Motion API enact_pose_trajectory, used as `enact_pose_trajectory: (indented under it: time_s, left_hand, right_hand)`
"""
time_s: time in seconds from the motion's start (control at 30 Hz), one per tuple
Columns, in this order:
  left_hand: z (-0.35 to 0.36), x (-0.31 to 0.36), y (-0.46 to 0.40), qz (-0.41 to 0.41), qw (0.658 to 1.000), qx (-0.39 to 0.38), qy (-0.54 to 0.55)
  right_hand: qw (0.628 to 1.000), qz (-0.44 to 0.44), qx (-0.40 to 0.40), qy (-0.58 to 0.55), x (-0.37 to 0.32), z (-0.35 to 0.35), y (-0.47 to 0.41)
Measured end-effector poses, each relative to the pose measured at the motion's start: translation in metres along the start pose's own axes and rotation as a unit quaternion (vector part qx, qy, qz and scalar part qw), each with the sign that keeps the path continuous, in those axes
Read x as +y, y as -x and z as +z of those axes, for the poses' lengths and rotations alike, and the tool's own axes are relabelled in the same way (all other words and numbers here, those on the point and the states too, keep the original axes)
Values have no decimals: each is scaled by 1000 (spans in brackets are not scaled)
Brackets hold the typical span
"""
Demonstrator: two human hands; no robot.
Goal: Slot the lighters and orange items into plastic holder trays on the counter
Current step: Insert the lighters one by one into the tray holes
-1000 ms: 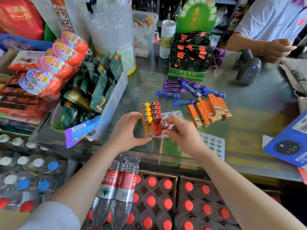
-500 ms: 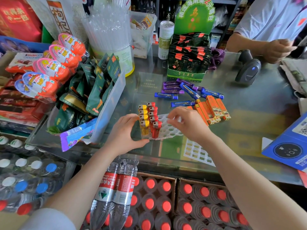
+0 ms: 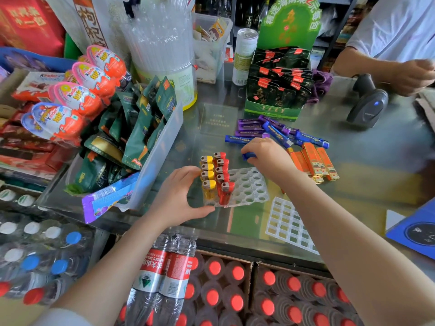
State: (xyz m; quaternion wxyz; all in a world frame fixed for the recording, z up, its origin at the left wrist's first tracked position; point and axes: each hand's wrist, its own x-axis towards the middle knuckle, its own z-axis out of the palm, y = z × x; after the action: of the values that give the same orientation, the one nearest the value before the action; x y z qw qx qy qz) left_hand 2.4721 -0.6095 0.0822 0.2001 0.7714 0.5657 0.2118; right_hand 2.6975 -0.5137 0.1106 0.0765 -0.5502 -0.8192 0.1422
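Note:
A clear plastic holder tray [image 3: 249, 187] with round holes lies on the glass counter. A row of yellow lighters [image 3: 208, 176] and a row of red lighters [image 3: 222, 177] stand upright in its left side. My left hand [image 3: 179, 196] grips the tray's left front corner. My right hand [image 3: 268, 158] is behind the tray, fingers closed on a blue lighter [image 3: 248, 156]. More blue and purple lighters [image 3: 277, 134] lie loose behind it. Several orange items [image 3: 314, 161] lie to its right. A second tray [image 3: 288, 223] with square slots lies at the front right.
A clear bin of green packets [image 3: 146, 142] stands left of the tray, chocolate eggs [image 3: 77, 95] beyond it. A green display box [image 3: 277, 90] and a barcode scanner [image 3: 368, 104] stand at the back. Another person's hand [image 3: 412, 76] rests far right. A blue box [image 3: 421, 231] sits right.
My right hand left the red lighter standing in the tray, moved back over the counter and closed on a blue lighter. My left hand stayed on the tray.

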Motion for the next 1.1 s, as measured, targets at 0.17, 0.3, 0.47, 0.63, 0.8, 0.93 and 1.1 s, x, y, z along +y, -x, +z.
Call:
enact_pose_trajectory:
  time_s: [0.17,0.3,0.47,0.63,0.8,0.93,1.1]
  left_hand:
    - [1,-1,0,-1,1000,1,-8]
    - [1,-2,0,-6,1000,-1,-4]
    - [1,-3,-1,3,1000,-3,3]
    - [1,-2,-1,10,1000,6,5]
    - [1,-2,-1,12,1000,5,0]
    - [1,-2,-1,9,1000,-1,1]
    - [1,-2,0,7,1000,-3,2]
  right_hand:
    - [992,-102,-55,-55,-17,-1,1]
    - [990,15,58,-128,-11,-5,2]
    - [952,239,100,-161,-6,2,-1]
    - [954,279,24,-105,-21,2,-9]
    - [948,299,0,-106,-33,2,-13]
    - [938,305,-27,-163,-26,-7,-16]
    - [904,265,31,-334,-20,-5,-5]
